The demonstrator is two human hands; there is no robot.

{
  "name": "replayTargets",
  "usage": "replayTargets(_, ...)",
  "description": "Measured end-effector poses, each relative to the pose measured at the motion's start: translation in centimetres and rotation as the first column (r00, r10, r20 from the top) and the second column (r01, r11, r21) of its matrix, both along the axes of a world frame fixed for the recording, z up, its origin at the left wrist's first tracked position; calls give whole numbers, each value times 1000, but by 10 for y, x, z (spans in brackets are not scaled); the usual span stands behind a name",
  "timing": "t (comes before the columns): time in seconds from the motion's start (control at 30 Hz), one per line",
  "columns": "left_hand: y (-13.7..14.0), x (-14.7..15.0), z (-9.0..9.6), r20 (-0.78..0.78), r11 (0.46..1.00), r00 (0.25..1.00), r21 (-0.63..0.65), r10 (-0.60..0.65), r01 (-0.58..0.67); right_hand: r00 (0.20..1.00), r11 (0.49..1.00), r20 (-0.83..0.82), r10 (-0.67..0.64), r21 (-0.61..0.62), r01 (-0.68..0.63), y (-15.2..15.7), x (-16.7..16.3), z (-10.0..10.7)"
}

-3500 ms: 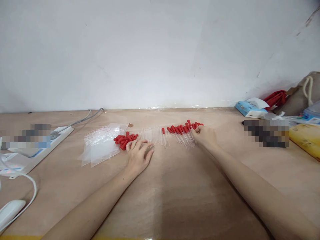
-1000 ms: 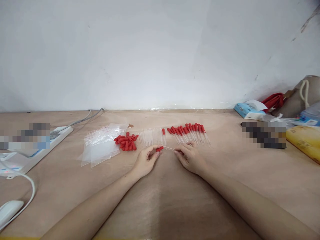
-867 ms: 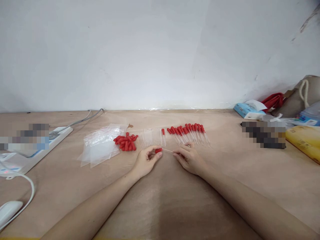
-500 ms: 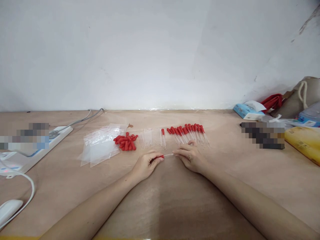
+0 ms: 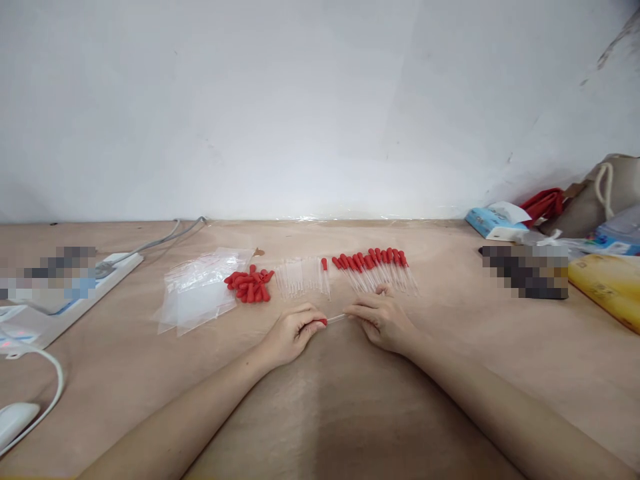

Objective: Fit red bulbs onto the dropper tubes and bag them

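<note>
Between thumb and fingers, my left hand pinches a red rubber dropper bulb. A thin clear glass tube runs from the bulb's mouth to my right hand, whose closed fingers grip its other end. How deep the tube sits in the bulb is too small to tell. Beyond my left hand lies a pile of loose red bulbs. Beside it several bare glass tubes form a row, with one red-capped dropper at its right end. Further right are several red-capped droppers, just beyond my right hand.
Clear plastic bags lie left of the bulb pile. A white power strip with cables and a white mouse-like object occupy the left side. At the right are a blue tissue pack, a blurred dark object and a yellow package.
Both hands have moved slightly toward me, with the bulb and tube still held between them. The view has shifted a little. The laid-out pieces look unchanged.
</note>
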State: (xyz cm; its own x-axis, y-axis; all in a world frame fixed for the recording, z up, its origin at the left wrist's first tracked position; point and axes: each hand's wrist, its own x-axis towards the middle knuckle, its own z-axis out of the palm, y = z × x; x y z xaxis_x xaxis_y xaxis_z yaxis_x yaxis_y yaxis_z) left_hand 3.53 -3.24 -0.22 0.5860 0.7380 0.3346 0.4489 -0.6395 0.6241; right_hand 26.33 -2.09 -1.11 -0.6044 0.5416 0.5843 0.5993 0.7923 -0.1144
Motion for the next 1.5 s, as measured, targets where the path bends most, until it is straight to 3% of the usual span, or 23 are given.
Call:
replayTargets(0.17,0,0,-1,-36,999,999,26,23,-22,999,1000,42,-24,2,24,-3,-2,1)
replayTargets(0.5,0,-1,-1,-51,999,998,46,30,-28,997,967,52,-62,-244,73,-11,-18,3)
replayTargets(0.63,5,-2,-1,-18,999,1000,48,17,-16,993,971,108,-50,-229,74,-8,-16,11)
replayTargets(0.8,10,-6,-4,44,973,977,95,209,-213,985,972,147,-86,-205,115,-2,-8,20)
replayTargets(0.9,12,-8,-5,34,950,954,86,297,-299,951,893,-1,-309,-344,290,10,2,21)
replayTargets(1.0,12,-9,-5,-27,962,964,70,266,-264,780,711,-123,-614,-516,478,28,14,22)
replayTargets(1.07,12,-8,-5,-62,971,971,65,233,-229,650,594,-126,-750,-560,577,41,19,22)
replayTargets(1.13,12,-7,-5,-76,977,975,65,208,-203,593,540,-99,-799,-552,636,50,21,20)
replayTargets(1.37,13,-7,-4,-111,984,979,64,172,-166,583,529,23,-812,-394,752,56,19,6)
replayTargets(1.5,12,-6,-4,-110,984,979,69,174,-167,684,646,-13,-730,-339,684,45,4,16)
